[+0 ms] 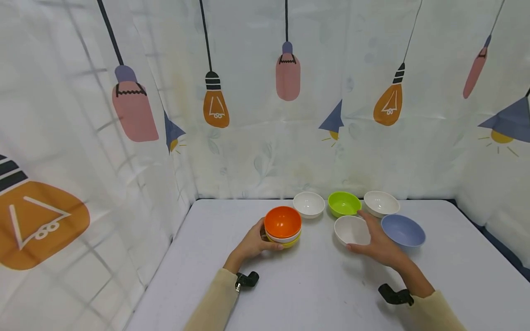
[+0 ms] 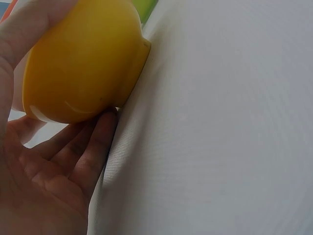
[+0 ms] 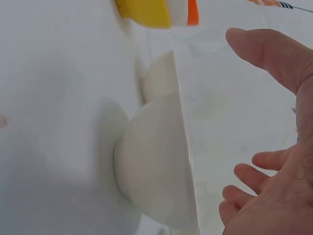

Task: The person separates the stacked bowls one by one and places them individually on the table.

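Observation:
My left hand (image 1: 253, 241) grips a stack of nested bowls from its left side, thumb in front and fingers behind. On top is an orange bowl (image 1: 283, 222), then a white one, with a yellow bowl (image 2: 85, 63) lowest. In the left wrist view the yellow bowl's foot is at the tabletop. My right hand (image 1: 383, 246), thumb and fingers spread, hovers at the right side of a single white bowl (image 1: 351, 230). The right wrist view shows a gap between this hand and the white bowl (image 3: 156, 156). Part of that bowl's rim is hidden by the hand in the head view.
Along the back edge stand a white bowl (image 1: 308, 205), a green bowl (image 1: 344, 204) and another white bowl (image 1: 381, 203). A blue bowl (image 1: 403, 231) is right of my right hand. The white table (image 1: 306, 294) is bounded by a lamp-patterned curtain (image 1: 248, 161).

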The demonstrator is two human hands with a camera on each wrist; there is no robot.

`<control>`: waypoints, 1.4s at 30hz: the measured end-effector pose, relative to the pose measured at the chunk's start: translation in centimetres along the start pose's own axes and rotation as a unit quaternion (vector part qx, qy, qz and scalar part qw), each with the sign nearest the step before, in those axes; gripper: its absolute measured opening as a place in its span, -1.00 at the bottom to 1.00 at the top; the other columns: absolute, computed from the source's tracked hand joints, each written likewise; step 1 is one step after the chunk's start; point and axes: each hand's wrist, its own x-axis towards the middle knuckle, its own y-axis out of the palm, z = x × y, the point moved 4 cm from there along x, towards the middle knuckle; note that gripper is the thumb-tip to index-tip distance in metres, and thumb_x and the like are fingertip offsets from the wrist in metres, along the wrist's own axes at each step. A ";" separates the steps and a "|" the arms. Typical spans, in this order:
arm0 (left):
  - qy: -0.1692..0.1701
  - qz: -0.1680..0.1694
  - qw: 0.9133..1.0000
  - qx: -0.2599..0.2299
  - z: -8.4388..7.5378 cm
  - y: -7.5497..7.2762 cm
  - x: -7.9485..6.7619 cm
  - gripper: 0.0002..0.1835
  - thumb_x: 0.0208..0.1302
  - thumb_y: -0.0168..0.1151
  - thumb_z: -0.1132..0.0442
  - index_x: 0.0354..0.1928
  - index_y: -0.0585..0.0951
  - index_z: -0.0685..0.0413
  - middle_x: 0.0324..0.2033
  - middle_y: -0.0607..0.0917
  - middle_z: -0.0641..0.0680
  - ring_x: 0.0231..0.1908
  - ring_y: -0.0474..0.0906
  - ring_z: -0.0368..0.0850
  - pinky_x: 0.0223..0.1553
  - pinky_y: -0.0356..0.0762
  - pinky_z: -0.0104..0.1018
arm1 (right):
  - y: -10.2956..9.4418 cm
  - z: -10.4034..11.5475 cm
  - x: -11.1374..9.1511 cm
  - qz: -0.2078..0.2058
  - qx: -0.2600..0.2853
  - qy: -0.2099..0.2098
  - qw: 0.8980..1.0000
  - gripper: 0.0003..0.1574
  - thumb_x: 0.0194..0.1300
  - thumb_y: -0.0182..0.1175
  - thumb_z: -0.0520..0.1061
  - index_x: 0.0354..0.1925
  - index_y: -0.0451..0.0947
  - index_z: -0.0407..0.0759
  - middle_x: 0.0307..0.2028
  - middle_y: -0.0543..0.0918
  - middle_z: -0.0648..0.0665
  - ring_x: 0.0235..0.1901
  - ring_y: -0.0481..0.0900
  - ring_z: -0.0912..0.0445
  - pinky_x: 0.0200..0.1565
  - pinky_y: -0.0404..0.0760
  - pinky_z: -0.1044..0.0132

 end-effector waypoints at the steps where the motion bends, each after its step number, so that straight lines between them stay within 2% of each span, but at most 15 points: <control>1: 0.001 0.001 1.000 0.000 0.0 0.0 0.0 0.05 -0.02 0.68 0.03 0.50 0.28 -0.16 0.39 0.49 -0.04 0.38 0.44 0.05 0.47 0.30 0.19 | 0.1 0.2 0.0 -0.003 0.002 -0.007 1.000 0.43 0.16 0.51 0.15 0.62 -0.20 -0.16 0.56 -0.05 -0.44 0.45 0.10 -0.43 0.29 0.25 -0.56; 3: 0.000 0.002 1.000 0.003 0.1 0.0 0.1 0.06 -0.03 0.68 0.01 0.50 0.28 -0.16 0.40 0.49 -0.05 0.38 0.44 0.04 0.48 0.29 0.19 | 0.3 0.6 -0.1 -0.007 0.008 -0.022 1.000 0.35 0.18 0.49 0.15 0.61 -0.13 -0.13 0.56 0.01 -0.41 0.47 0.09 -0.44 0.31 0.24 -0.55; 10: 0.005 0.006 1.000 0.007 0.1 0.0 0.2 0.07 -0.04 0.68 0.00 0.51 0.27 -0.21 0.41 0.48 -0.08 0.41 0.42 0.01 0.50 0.26 0.17 | 2.3 1.8 0.4 0.000 0.043 -0.061 0.997 0.14 0.23 0.47 0.09 0.54 0.05 -0.09 0.49 0.21 -0.31 0.43 0.24 -0.36 0.34 0.37 -0.40; 19: 0.007 0.006 1.000 0.003 0.3 -0.1 0.2 0.05 -0.02 0.67 0.04 0.50 0.27 -0.20 0.40 0.48 -0.08 0.41 0.42 0.02 0.50 0.26 0.16 | 4.8 3.8 2.4 0.019 0.060 -0.101 0.993 -0.04 0.25 0.46 0.04 0.45 0.23 -0.13 0.35 0.45 -0.31 0.32 0.45 -0.20 0.38 0.42 -0.25; 26: 0.005 0.005 1.000 -0.001 0.3 -0.1 0.2 0.04 -0.01 0.67 0.05 0.50 0.27 -0.22 0.41 0.48 -0.08 0.42 0.41 0.03 0.50 0.25 0.18 | 6.7 4.9 4.3 0.044 0.070 -0.089 0.993 -0.05 0.28 0.44 0.10 0.46 0.25 -0.13 0.31 0.51 -0.28 0.29 0.50 -0.21 0.37 0.45 -0.22; 31: 0.003 0.002 1.000 -0.002 0.1 -0.1 0.1 0.04 0.01 0.66 0.06 0.51 0.27 -0.19 0.41 0.48 -0.05 0.40 0.43 0.04 0.47 0.31 0.17 | 7.8 5.6 5.8 0.055 0.084 -0.089 0.991 -0.15 0.33 0.40 0.04 0.44 0.29 -0.15 0.26 0.55 -0.23 0.23 0.56 -0.15 0.33 0.52 -0.15; 36: 0.004 0.002 1.000 0.002 0.2 0.0 0.1 0.02 0.04 0.65 0.07 0.52 0.26 -0.16 0.42 0.47 -0.03 0.40 0.43 0.06 0.47 0.31 0.20 | 8.6 6.0 6.9 0.066 0.092 -0.087 0.990 -0.19 0.34 0.38 0.05 0.43 0.33 -0.11 0.26 0.56 -0.19 0.22 0.57 -0.09 0.31 0.57 -0.08; 42: 0.008 0.005 1.000 0.004 0.2 0.0 0.1 0.02 0.04 0.64 0.07 0.52 0.26 -0.18 0.42 0.47 -0.04 0.40 0.43 0.05 0.46 0.33 0.18 | 9.3 6.5 7.7 0.081 0.104 -0.096 0.987 -0.18 0.32 0.39 0.02 0.42 0.33 -0.15 0.29 0.55 -0.21 0.20 0.57 -0.10 0.28 0.59 -0.07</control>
